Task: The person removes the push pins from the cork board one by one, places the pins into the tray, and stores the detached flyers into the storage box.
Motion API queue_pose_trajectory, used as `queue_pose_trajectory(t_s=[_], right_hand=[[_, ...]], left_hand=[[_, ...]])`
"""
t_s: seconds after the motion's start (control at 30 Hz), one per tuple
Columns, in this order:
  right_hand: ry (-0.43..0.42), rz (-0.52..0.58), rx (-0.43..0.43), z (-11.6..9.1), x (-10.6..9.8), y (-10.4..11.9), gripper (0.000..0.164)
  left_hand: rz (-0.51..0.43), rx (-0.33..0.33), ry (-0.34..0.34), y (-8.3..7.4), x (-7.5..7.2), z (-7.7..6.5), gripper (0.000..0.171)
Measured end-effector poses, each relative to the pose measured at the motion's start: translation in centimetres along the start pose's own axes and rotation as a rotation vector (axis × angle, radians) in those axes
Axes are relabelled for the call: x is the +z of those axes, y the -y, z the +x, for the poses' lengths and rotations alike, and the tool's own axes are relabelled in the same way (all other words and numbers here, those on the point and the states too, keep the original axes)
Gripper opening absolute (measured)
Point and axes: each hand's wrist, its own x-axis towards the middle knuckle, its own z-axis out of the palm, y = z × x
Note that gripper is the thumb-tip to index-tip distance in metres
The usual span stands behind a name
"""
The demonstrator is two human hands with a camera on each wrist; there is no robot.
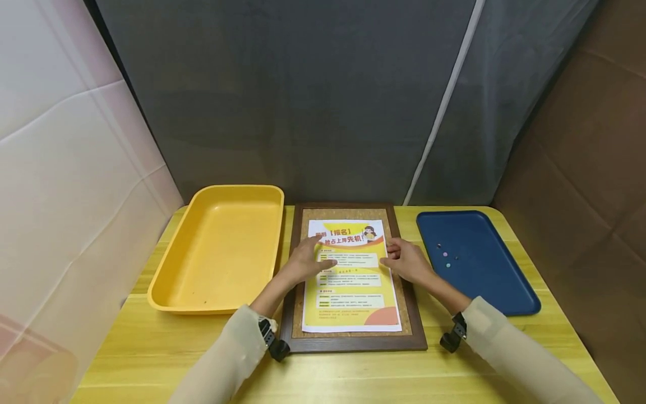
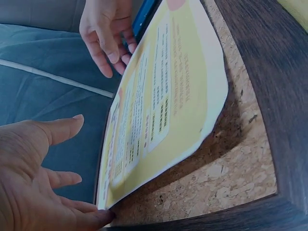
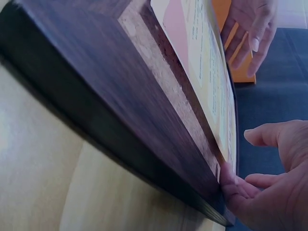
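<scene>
A yellow and white printed poster (image 1: 348, 286) lies on a cork board (image 1: 348, 214) with a dark brown wooden frame (image 1: 353, 344). My left hand (image 1: 304, 261) is at the poster's left side, its fingers spread and fairly straight. In the left wrist view, fingertips of that left hand (image 2: 43, 178) touch the paper's edge, and the sheet's near edge curves up off the cork. At the opposite side is my right hand (image 1: 409, 262). The right wrist view has its lower fingers (image 3: 233, 187) touching the paper's edge, thumb held apart.
To the left stands a deep yellow tray (image 1: 222, 247). A shallow dark blue tray (image 1: 489, 275) lies on the right, holding several tiny pieces (image 1: 445, 255), some pale and some dark. Everything rests on a light wooden table (image 1: 151, 359), with a grey curtain (image 1: 282, 101) behind.
</scene>
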Motion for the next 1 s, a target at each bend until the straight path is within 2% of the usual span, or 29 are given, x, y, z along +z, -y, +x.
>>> queue_pose_trajectory(t_s=[0.17, 0.47, 0.67, 1.0], right_hand=[[-0.024, 0.004, 0.004, 0.1, 0.46, 0.1, 0.06], [-0.085, -0.001, 0.006, 0.04, 0.85, 0.36, 0.051], [-0.091, 0.008, -0.002, -0.1, 1.06, 0.28, 0.044], [-0.099, 0.026, 0.0, -0.04, 0.96, 0.38, 0.032]], left_hand=[[-0.016, 0.01, -0.052, 0.15, 0.02, 0.01, 0.078], [-0.011, -0.015, -0.15, 0.32, 0.09, 0.24, 0.076], [-0.017, -0.004, -0.137, 0.52, -0.07, 0.04, 0.07], [-0.019, 0.072, -0.123, 0.87, -0.08, 0.16, 0.054]])
